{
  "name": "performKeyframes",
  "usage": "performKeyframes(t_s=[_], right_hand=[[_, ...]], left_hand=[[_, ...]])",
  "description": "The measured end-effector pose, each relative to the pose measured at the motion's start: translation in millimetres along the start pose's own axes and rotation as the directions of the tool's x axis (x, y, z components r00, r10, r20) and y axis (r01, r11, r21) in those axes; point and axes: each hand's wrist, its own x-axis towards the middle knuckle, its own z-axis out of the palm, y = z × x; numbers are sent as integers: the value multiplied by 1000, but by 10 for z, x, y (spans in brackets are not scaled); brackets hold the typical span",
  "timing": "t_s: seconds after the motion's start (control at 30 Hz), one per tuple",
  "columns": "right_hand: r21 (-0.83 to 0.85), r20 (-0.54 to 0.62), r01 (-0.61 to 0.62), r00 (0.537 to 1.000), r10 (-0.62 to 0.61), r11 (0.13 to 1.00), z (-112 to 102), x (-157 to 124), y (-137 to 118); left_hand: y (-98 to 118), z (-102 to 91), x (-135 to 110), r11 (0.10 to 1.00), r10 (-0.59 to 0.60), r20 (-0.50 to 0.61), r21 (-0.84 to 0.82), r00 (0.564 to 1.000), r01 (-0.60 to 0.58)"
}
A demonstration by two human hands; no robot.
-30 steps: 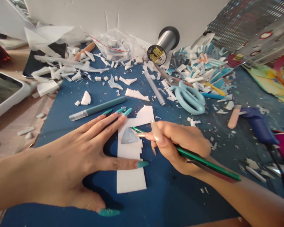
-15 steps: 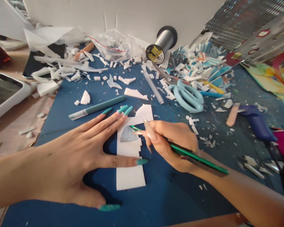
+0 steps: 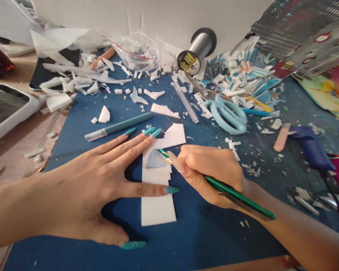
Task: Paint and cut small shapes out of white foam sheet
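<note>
My left hand (image 3: 101,180) lies with fingers spread, its fingertips and index finger pressing across a white foam strip (image 3: 158,210) that has a stepped right edge. On the strip rests a small translucent bluish-grey piece (image 3: 155,159), roughly fan-shaped. My right hand (image 3: 211,173) is closed in a writing grip round a slim metallic-green pen (image 3: 243,201) with a dark clip-like part. The pen's tip meets the top right edge of the translucent piece; the fingers partly hide that side.
A teal capped pen (image 3: 118,127), light-blue scissors (image 3: 228,114), a wire spool (image 3: 196,52) and a grey stick (image 3: 185,103) lie beyond my hands. White scraps (image 3: 243,75) heap at the back. At right is a blue glue gun (image 3: 310,146); a white-framed device (image 3: 11,109) stands left.
The whole view shifts slightly to the right. The green pen's tip stays by the translucent piece's upper edge, with small movement of my right fingers; the left hand stays spread in place.
</note>
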Motion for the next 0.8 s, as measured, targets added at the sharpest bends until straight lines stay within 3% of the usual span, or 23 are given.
performKeyframes(t_s=[0.3, 0.8], right_hand=[[-21, -2, 9, 1000, -9, 1000, 18, -46, 11], [-43, -3, 3, 1000, -4, 999, 9, -93, -37]], left_hand=[[4, -48, 28, 998, 10, -7, -57, 1000, -11], [-4, -25, 14, 1000, 18, -2, -11, 1000, -18]])
